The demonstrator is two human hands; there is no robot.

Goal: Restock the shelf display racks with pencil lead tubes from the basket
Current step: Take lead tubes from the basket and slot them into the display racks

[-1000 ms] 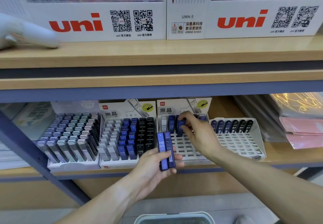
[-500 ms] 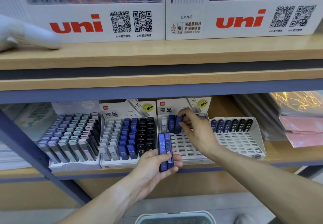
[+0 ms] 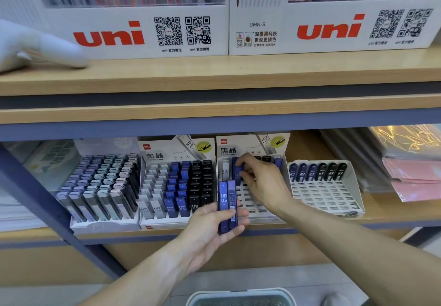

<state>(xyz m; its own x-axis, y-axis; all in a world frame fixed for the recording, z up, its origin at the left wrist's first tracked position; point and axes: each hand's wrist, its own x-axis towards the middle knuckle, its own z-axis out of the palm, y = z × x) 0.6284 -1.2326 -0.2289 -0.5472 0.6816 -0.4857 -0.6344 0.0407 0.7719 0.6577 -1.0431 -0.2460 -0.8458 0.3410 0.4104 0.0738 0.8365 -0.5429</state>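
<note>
basket cut off; right hand hides tube.

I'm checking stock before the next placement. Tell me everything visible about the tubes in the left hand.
The two blue tubes are slim, flat plastic-looking cases, held upright side by side in the left hand, fingers curled behind and thumb across the lower front. The left one reads HB 0.5. They are in front of the mostly unfilled white rack.

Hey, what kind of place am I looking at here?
Most likely a stationery shop aisle. White uni display boxes of coloured pens stand on the upper shelf, and tiered racks of HB 0.5 pencil lead tubes sit below, being restocked.
</note>
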